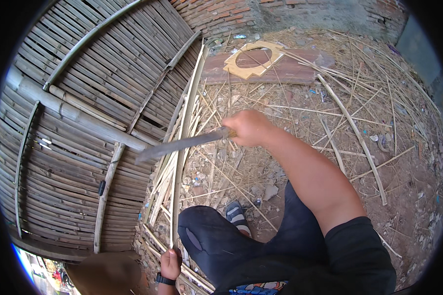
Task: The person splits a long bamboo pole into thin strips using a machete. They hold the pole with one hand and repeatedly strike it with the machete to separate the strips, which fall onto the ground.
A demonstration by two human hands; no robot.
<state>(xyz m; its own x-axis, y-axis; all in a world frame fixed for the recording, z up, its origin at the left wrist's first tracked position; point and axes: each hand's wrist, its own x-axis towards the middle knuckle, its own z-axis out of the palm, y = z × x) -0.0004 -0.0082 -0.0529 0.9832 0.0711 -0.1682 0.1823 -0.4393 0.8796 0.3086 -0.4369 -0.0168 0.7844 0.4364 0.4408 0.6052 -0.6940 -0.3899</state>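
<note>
Pale bamboo makes the long, thin strip [175, 196] that we hold by its near end in our left hand [171, 264], beside our knee [202, 221]. It looks light and bendy, with edges that may cut, so we should grip it well away from the big knife [182, 144] held in our right hand [248, 129].

Rough yard-like work spot, from where I stand: dirt ground [401, 172] strewn with bamboo lengths [353, 124], long knife [182, 144] out, slatted bamboo wall [64, 201] on one side, weathered brick wall [226, 12] behind.
</note>
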